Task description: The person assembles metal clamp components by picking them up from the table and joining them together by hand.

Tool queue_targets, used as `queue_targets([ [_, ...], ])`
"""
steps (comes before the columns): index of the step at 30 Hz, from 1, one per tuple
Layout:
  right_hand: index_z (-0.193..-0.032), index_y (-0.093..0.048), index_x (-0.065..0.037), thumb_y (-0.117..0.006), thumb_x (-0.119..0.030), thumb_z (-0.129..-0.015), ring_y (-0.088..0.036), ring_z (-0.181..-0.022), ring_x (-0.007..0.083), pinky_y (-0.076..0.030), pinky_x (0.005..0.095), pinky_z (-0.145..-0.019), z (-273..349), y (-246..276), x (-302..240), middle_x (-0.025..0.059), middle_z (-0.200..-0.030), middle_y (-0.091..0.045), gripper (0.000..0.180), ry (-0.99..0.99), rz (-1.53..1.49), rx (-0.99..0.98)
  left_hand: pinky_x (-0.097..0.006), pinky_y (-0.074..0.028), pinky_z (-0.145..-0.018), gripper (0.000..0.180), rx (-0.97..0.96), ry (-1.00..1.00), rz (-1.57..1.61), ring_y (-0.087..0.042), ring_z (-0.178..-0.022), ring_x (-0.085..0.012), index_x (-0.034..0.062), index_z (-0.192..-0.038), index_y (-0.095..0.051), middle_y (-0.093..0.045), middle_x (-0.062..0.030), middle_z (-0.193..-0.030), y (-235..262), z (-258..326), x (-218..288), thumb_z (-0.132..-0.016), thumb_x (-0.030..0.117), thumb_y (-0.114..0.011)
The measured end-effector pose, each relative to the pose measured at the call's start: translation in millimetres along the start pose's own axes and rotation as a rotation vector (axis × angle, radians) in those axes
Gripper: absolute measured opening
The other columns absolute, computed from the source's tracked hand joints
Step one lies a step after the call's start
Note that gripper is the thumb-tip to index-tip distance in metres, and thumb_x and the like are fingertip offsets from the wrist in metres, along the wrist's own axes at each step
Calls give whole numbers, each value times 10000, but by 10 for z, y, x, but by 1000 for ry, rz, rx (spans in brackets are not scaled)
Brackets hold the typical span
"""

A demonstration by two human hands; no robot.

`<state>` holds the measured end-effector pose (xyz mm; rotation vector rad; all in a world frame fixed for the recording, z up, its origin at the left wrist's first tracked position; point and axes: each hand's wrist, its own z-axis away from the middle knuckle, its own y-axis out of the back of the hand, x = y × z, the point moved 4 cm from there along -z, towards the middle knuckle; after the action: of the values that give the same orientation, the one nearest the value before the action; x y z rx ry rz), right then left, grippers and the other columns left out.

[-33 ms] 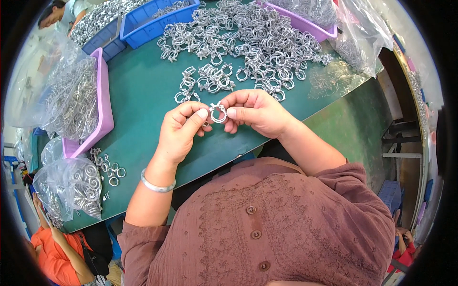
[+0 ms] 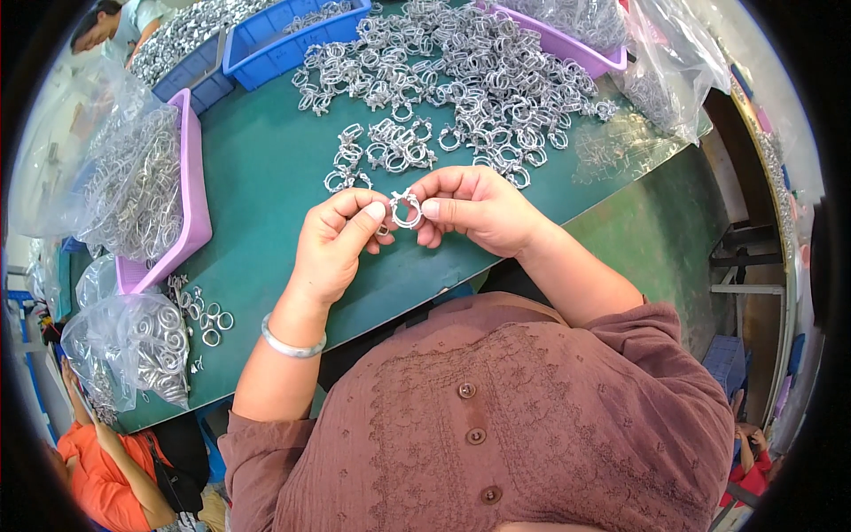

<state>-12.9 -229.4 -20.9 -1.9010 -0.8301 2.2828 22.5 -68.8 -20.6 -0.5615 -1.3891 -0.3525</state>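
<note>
A silvery metal ring clamp (image 2: 406, 211) with small lugs at its top is held up between my two hands, above the near part of the green table (image 2: 266, 222). My left hand (image 2: 341, 232) pinches its left side between thumb and fingers. From the other side, my right hand (image 2: 470, 213) grips it with thumb and forefinger, the other fingers curled beneath. A small ring shape shows at my left fingers; whether it is worn or held I cannot make out. Just beyond my hands lie a few loose ring clamps (image 2: 399, 146), and behind them a large heap (image 2: 487, 75) of the same.
Left stands a pink bin (image 2: 197, 195) with a bag of metal parts. Nearer is a clear bag of metal rings (image 2: 160, 341), loose rings (image 2: 213, 324) beside it. Blue bins (image 2: 292, 40) and a purple bin (image 2: 567, 53) line the far side. Co-workers sit at the left.
</note>
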Motion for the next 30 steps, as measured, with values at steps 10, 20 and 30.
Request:
queue_targets([
  [10,-991,-566,8,-532,-103,-856,-597,-665,109,-484,222,-612,4,26,26,61,-807,-618,178,-20,-70,20,-193,-426,-570,137,-14,12,23,-553,-653,-77,27,-914,-588,-614,-28,-793,-1,3,-6,-858,137,-529],
  [20,-1005,-558,7,-534,-99,-856,-583,-708,94,-479,223,-656,13,-6,-35,40,-825,-611,184,84,170,66,-179,-416,-561,139,17,8,-34,-543,-657,-58,30,-918,-608,-608,-6,-783,-20,2,-4,-806,112,-613],
  [30,-979,-567,-1,-563,-47,-824,-566,-732,84,-454,209,-648,29,-3,-26,38,-857,-603,162,252,494,141,-175,-411,-561,181,11,-2,-29,-528,-659,-51,29,-966,-594,-600,-5,-796,-35,-11,-27,-808,116,-613],
])
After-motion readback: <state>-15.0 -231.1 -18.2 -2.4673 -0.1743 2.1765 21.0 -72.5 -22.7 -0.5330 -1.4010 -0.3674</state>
